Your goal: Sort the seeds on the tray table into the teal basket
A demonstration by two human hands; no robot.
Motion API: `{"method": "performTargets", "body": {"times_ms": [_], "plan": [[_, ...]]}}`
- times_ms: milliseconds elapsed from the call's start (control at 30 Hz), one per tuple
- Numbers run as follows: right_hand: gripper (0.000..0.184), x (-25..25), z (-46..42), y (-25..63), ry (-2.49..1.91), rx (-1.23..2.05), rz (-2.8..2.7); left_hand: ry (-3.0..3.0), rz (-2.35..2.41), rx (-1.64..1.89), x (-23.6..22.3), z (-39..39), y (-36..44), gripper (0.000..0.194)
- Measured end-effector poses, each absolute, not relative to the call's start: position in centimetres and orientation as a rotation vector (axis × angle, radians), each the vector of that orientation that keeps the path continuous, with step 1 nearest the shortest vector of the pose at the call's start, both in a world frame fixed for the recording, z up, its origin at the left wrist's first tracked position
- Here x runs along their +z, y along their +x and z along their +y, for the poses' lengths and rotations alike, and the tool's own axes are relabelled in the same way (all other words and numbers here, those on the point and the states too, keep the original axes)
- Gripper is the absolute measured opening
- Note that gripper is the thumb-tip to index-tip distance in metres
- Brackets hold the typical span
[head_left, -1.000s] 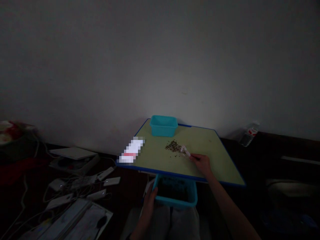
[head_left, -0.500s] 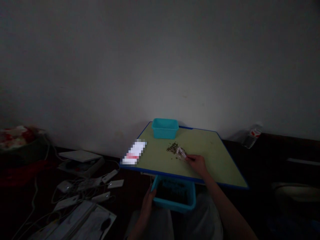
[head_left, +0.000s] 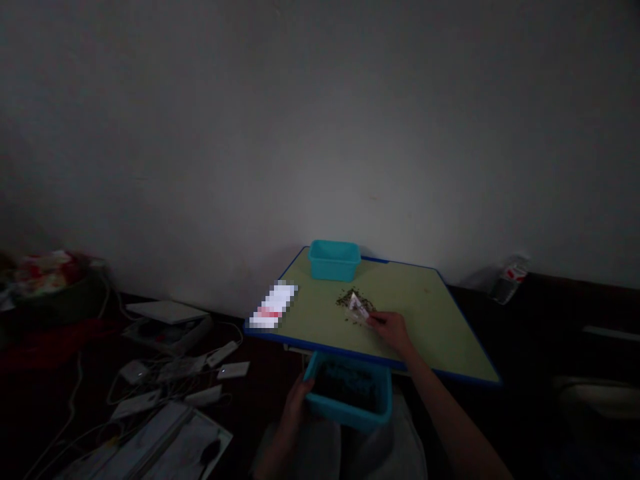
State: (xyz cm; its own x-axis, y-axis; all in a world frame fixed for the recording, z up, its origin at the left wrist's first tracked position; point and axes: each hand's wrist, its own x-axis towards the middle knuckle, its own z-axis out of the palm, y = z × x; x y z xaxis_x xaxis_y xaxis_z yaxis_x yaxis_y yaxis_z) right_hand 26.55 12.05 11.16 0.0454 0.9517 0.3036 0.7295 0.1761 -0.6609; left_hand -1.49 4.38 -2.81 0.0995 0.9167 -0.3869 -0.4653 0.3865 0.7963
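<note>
My right hand (head_left: 389,328) is over the small pale green table (head_left: 423,313), its fingers closed on a whitish folded piece (head_left: 356,304) that looks like paper or plastic. That piece touches a scattered heap of small dark bits (head_left: 346,298), whose kind I cannot make out. Below the table's front edge, my left hand (head_left: 299,393) grips the left side of a blue plastic bin (head_left: 350,415) above my lap. Dark loose material covers the inside of this bin. A second blue bin (head_left: 334,270) stands at the back of the table.
A lit, blurred-out phone (head_left: 273,305) lies at the table's left edge. Left of the table are a white box (head_left: 167,327), tangled cables with white chargers (head_left: 235,370) and papers (head_left: 165,440). A plastic bottle (head_left: 510,279) leans by the wall at right.
My right hand has shifted the whitish piece slightly left within the dark bits, changing its angle. The left hand still holds the bin. The whole view has moved a little.
</note>
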Motion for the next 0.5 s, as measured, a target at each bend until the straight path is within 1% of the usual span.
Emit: {"method": "performTargets", "body": {"times_ms": [133,233,333,500], "plan": [[0.028,10.9,12.5,26.3,-1.583,0.432,-1.733,0.509,0.952,1.121,-2.2,4.6,-1.9,0.067],[0.028,10.5,12.6,26.4,-1.56,0.453,-1.73,0.528,0.919,1.141,-2.5,4.8,-2.3,0.07],[0.028,10.3,12.4,26.6,-1.537,0.455,-1.741,0.526,1.002,1.148,-3.2,4.8,-2.8,0.076],[0.027,10.6,11.8,26.4,-1.5,0.48,-1.778,0.562,0.991,1.156,-3.8,4.7,-3.2,0.068]]}}
